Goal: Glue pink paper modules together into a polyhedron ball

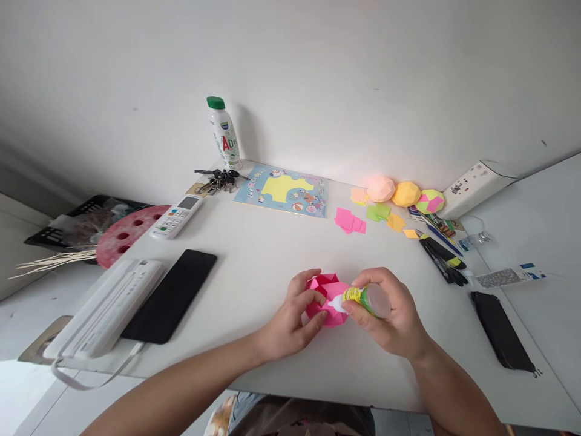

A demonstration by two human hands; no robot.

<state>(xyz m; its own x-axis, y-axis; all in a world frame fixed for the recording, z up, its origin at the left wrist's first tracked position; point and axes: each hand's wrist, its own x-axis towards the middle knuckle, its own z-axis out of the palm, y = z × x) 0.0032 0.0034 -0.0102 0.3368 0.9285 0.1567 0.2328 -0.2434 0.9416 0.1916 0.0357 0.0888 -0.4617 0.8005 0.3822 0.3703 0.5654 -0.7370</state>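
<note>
A pink folded-paper piece (327,281), partly assembled and hollow, is near the front middle of the table. My left hand (299,315) grips it from the left, thumb and fingers closed on its edge. In my right hand (394,321) is a glue bottle (363,299) with a yellow and green label, tilted so its white nozzle points left at the pink paper. Whether the nozzle touches the paper, I cannot tell. Beyond my hands lie loose pink paper squares (349,220), with green (378,212) and orange (396,223) ones beside them.
Finished paper balls (405,194) line the wall. Scissors (442,257) and a black pouch (502,332) are to the right. On the left lie a black phone (170,297), a white device (104,309) and a remote (177,216). A bottle (224,134) and keys (222,180) stand behind.
</note>
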